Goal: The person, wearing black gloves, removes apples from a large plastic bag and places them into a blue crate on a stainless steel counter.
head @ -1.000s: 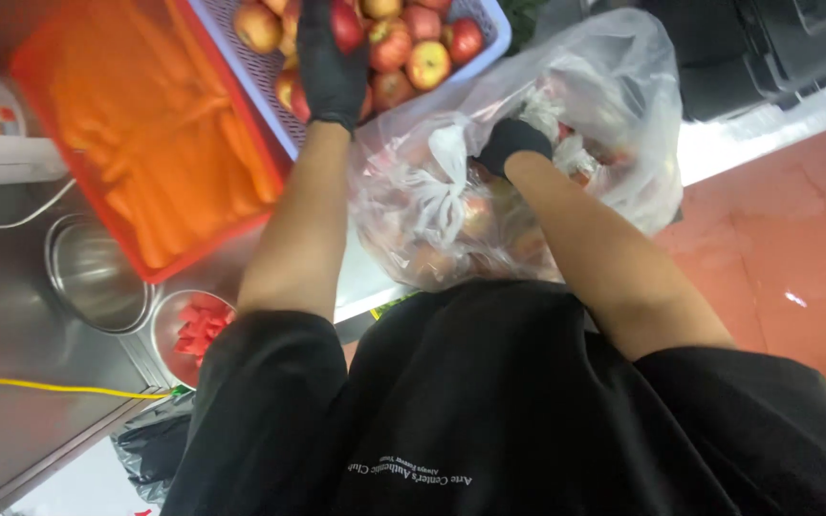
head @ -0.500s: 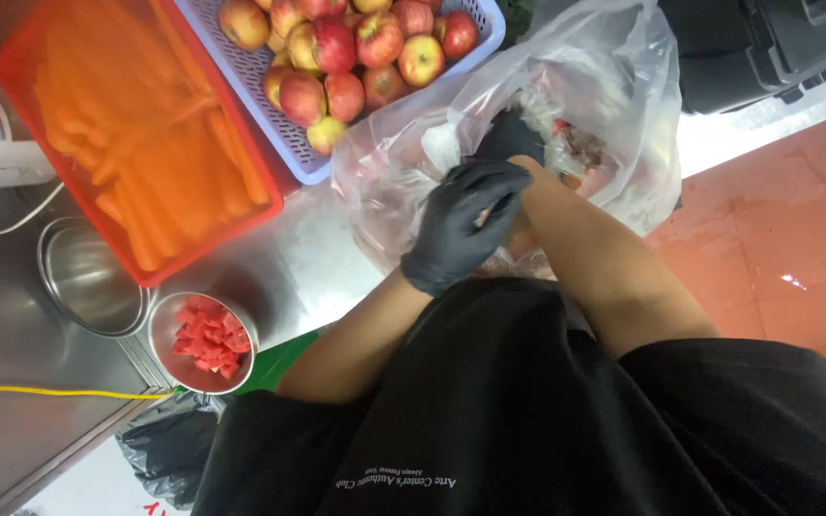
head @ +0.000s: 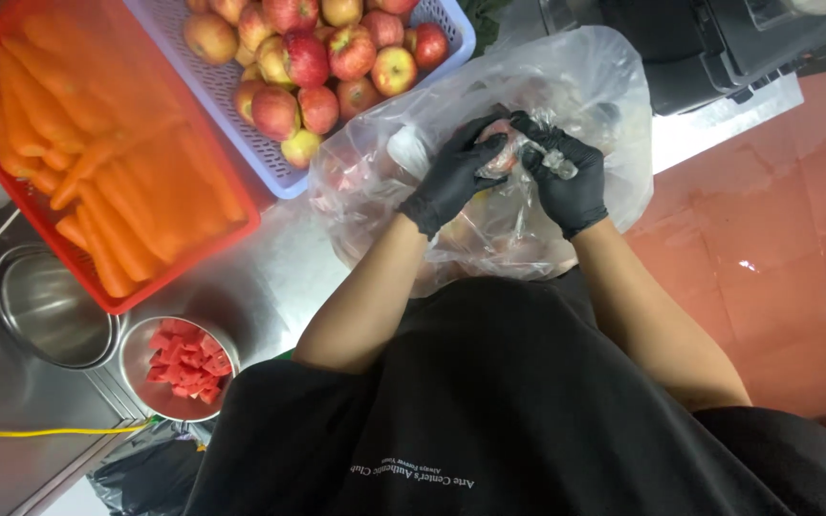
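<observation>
My left hand (head: 451, 177), in a black glove, is closed over a reddish apple (head: 501, 153) at the mouth of a large clear plastic bag (head: 614, 105). The bag rests on the steel counter's edge against my body, with more apples inside. My right hand (head: 571, 182), also in a black glove, pinches crumpled clear plastic of the bag right beside that apple. The two hands touch at the fingertips. A purple basket (head: 274, 177) of red and yellow apples (head: 303, 57) stands just beyond the bag to the left.
A red crate (head: 169, 272) full of peeled carrots (head: 97, 182) sits at the left. Near the counter's front are an empty steel bowl (head: 45, 306) and a small steel bowl of red fruit cubes (head: 184, 368). A yellow cable (head: 50, 432) runs below. Red floor tiles (head: 767, 248) lie to the right.
My left hand has come back from the purple apple basket to the bag and now meets my right hand at an apple. The view has tilted, showing more of the counter.
</observation>
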